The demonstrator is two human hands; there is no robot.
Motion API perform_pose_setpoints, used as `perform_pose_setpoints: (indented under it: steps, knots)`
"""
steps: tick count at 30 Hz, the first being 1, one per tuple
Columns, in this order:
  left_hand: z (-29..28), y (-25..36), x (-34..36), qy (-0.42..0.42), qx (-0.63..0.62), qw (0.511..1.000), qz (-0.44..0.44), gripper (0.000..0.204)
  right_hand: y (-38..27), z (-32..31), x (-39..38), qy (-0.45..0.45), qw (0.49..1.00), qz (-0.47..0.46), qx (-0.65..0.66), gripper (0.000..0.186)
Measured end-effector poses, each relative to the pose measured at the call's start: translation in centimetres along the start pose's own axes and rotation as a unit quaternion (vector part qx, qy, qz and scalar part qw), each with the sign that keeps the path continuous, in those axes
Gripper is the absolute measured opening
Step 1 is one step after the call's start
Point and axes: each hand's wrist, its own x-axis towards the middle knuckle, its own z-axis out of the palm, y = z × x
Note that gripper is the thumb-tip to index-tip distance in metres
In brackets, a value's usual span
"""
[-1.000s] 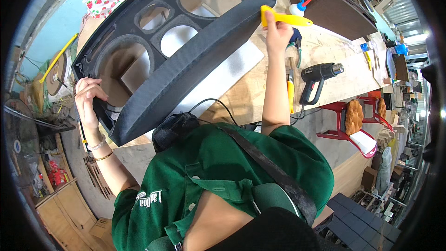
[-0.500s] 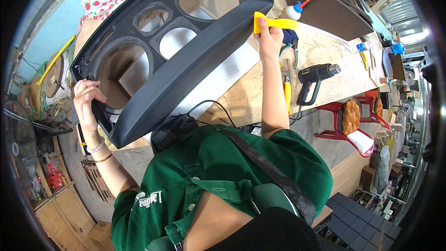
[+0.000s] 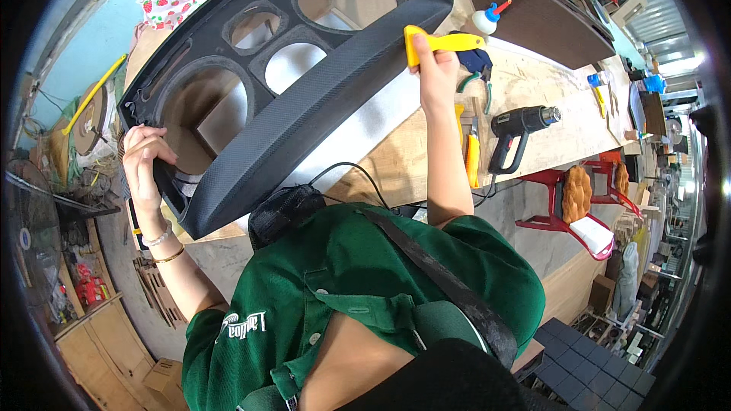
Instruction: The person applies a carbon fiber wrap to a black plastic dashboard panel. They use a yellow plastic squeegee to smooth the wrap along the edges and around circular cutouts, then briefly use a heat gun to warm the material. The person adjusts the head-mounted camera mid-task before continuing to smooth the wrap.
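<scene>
A black speaker cabinet (image 3: 255,61) with several round cut-outs lies tilted on the workbench. Black textured covering material (image 3: 304,114) wraps its near side and stands out as a loose flap at the far right end. My left hand (image 3: 145,156) is closed over the cabinet's left end, fingers curled at the rim by the large hole. In my right hand (image 3: 436,80) is a yellow plastic scraper (image 3: 449,43), its wide blade against the covering on the near side. Part of the left thumb is hidden.
On the wooden bench (image 3: 388,164) lie a heat gun (image 3: 518,133), green-handled pliers (image 3: 486,87), a yellow cutter knife (image 3: 473,160) and a white glue bottle (image 3: 485,20). A brown box (image 3: 533,7) stands behind. Red chairs (image 3: 552,190) are at the right.
My right hand and the scraper have moved a little to the left and down along the covering. My left hand keeps its hold, and the cabinet has shifted slightly right.
</scene>
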Motion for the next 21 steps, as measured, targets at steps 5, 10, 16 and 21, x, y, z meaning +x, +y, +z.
perform_pose_setpoints:
  steps: [5, 10, 16, 21]
  knots:
    - [-0.2, -0.1, 0.1, -0.017, -0.01, 1.0, -0.007, 0.047, -3.2, -1.1, 1.6, 0.001, 0.99, 0.024, -0.141, 0.031]
    - [-0.3, -0.3, 0.1, -0.016, 0.014, 1.0, -0.017, 0.045, -5.8, -0.8, 4.2, 0.044, 0.978, 0.031, -0.202, 0.029]
    - [-0.7, 0.8, 0.8, -0.056, 0.067, 0.993, -0.08, 0.034, -7.1, 0.9, 0.5, -0.238, 0.932, 0.094, -0.256, 0.027]
    - [-0.8, 3.1, 4.2, -0.133, 0.058, 0.984, -0.106, 0.027, -9.5, -1.0, 4.6, -0.112, 0.965, -0.091, -0.219, 0.023]
